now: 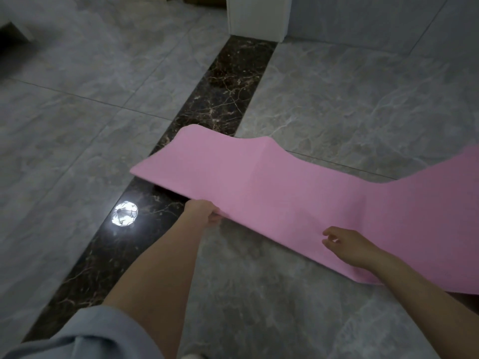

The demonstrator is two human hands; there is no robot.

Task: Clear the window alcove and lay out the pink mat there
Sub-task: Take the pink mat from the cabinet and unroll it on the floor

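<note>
Left hand (pixel 204 213) grip pinching pink mat (pixel 272 193) edge, right hand (pixel 347 246) grip open, empty, over mat

The mat (pixel 272 190) lies across the floor (pixel 350 99), its left end over the inlaid strip (pixel 228 94), with the left hand (pixel 203 212) at its near edge, the right hand (pixel 347 244) on it, and a wall corner (pixel 255 18) behind.

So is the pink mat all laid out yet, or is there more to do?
Not yet. Done: the pink mat is mostly unrolled over the grey floor. In hand: the left hand pinches its near edge, lifted off the floor, while the right hand hovers open above it. Left: flattening the hump along the far edge and laying it down. The window alcove isn't in view.
</note>
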